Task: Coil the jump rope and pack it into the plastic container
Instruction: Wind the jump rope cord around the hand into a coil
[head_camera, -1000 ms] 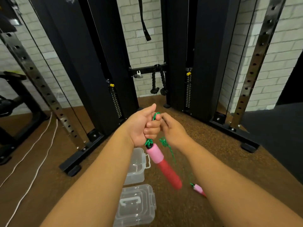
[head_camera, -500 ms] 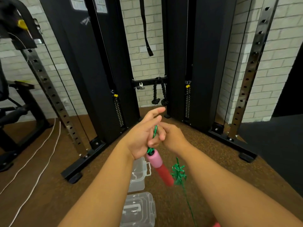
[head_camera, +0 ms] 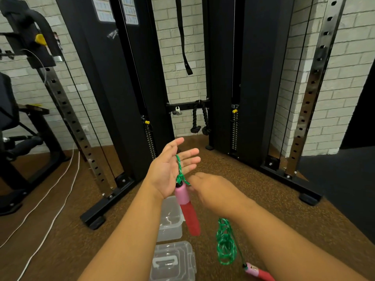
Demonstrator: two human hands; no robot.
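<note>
My left hand [head_camera: 169, 172] is held palm up with its fingers spread. The green cord of the jump rope [head_camera: 179, 169] lies across the palm, and a pink and red handle [head_camera: 187, 209] hangs from it. My right hand [head_camera: 216, 192] is just right of the cord's knot, back to the camera, fingers closed at the cord. A bunched green loop [head_camera: 225, 247] dangles under my right wrist and runs down to the second handle [head_camera: 257, 273] on the floor. The clear plastic container [head_camera: 169, 233] stands on the floor below my hands, partly hidden by my left forearm.
The container's clear lid [head_camera: 174, 260] lies on the brown floor nearer to me. A black cable machine [head_camera: 125, 98] stands ahead, with base feet at the left [head_camera: 101, 211] and right [head_camera: 310, 197]. A white cable [head_camera: 50, 201] trails across the floor at left, beside a bench [head_camera: 18, 126].
My left hand has opened from a fist around the cord to a flat palm. The right hand has dropped lower and rightward, and the green bunch now hangs under its wrist.
</note>
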